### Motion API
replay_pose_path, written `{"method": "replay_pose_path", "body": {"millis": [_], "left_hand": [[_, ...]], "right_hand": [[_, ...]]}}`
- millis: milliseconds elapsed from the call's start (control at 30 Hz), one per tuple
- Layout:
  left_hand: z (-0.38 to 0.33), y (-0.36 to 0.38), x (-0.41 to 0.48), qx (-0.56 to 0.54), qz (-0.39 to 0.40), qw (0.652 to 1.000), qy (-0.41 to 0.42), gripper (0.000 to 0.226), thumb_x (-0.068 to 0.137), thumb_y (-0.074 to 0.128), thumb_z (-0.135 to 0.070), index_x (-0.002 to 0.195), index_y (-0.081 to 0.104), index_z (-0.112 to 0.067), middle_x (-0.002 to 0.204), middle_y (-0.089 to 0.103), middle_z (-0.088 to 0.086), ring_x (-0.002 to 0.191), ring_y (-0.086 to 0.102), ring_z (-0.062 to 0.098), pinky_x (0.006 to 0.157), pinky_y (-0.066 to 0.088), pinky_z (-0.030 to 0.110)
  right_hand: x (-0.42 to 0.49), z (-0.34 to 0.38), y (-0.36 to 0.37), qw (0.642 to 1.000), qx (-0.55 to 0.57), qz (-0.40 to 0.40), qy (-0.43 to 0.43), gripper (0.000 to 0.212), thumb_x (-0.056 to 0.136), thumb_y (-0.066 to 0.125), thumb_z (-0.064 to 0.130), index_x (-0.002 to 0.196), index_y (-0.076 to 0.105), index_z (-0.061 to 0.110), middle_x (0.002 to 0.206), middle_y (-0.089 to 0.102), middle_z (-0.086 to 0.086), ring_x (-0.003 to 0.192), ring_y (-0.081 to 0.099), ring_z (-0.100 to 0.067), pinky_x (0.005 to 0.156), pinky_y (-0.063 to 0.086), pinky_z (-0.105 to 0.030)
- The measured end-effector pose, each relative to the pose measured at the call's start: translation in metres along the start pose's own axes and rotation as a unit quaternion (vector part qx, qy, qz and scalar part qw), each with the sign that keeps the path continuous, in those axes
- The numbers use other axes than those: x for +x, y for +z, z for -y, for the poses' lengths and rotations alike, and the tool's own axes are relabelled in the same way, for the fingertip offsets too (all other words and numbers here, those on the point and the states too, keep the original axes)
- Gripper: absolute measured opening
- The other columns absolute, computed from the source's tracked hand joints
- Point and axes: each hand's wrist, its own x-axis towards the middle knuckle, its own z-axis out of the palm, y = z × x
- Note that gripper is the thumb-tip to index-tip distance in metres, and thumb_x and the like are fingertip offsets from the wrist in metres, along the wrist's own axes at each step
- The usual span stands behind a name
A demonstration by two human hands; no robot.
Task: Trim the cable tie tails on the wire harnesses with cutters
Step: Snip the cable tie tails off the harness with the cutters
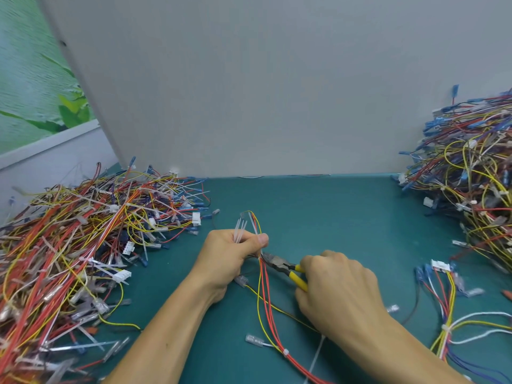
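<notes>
At the bench (332, 212) centre, our left hand (232, 253) pinches the wire harness (269, 314) and white tie tails (239, 231) in its grip; at its four o'clock, our right hand (340, 289) squeezes yellow-handled cutters (275, 262), nose touching the wires.

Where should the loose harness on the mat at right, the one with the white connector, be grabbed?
Pinch the loose harness from above, across the straight run between its white connector and its cable tie. There the wires lie together and flat on the mat; past the tie they fan out. The left hand grips another harness and the right hand the cutters.
</notes>
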Motion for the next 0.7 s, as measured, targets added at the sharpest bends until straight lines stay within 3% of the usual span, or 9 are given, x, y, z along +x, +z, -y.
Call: {"method": "replay_pose_path", "body": {"millis": [133,367,567,700], "left_hand": [[0.0,0.001,-0.001,0.006,-0.001,1.0,-0.001,0.028,0.085,0.069,-0.014,0.061,0.058,-0.008,0.034,0.039,-0.012,0.029,0.034,-0.001,0.034,0.023,0.009],[-0.001,0.001,-0.002,0.013,-0.003,1.0,0.0,0.028,0.086,0.069,-0.014,0.061,0.058,-0.007,0.033,0.039,-0.011,0.029,0.033,0.0,0.034,0.024,0.01],[-0.002,0.001,-0.002,0.006,-0.009,1.0,0.0,0.021,0.086,0.068,-0.014,0.073,0.061,0.001,0.037,0.035,-0.014,0.03,0.027,0.001,0.034,0.021,0.01],[-0.006,-0.005,0.0,-0.049,-0.029,0.998,-0.013,0.022,0.095,0.055,-0.015,0.076,0.061,-0.004,0.053,0.036,-0.003,0.036,0.018,0.004,0.034,0.015,0.013]], "right_hand": [[0.001,-0.001,0.002,1.0,-0.006,-0.003,-0.005,0.021,0.092,0.047,0.04,0.083,0.041,0.023,0.083,0.04,0.0,0.091,0.058,-0.031,0.059,0.029,-0.032],[0.004,-0.002,0.005,0.999,-0.029,-0.009,-0.019,0.019,0.094,0.045,0.037,0.082,0.04,0.022,0.077,0.038,-0.001,0.072,0.039,-0.03,0.052,0.024,-0.032],[0.005,-0.004,0.001,0.999,-0.027,-0.004,-0.026,0.013,0.09,0.049,0.031,0.083,0.043,0.022,0.068,0.029,0.0,0.071,0.038,-0.032,0.055,0.026,-0.032],[0.008,-0.02,-0.015,0.999,0.033,0.003,-0.012,0.014,0.083,0.053,0.031,0.089,0.056,0.019,0.072,0.044,-0.002,0.071,0.046,-0.032,0.055,0.033,-0.03]]}}
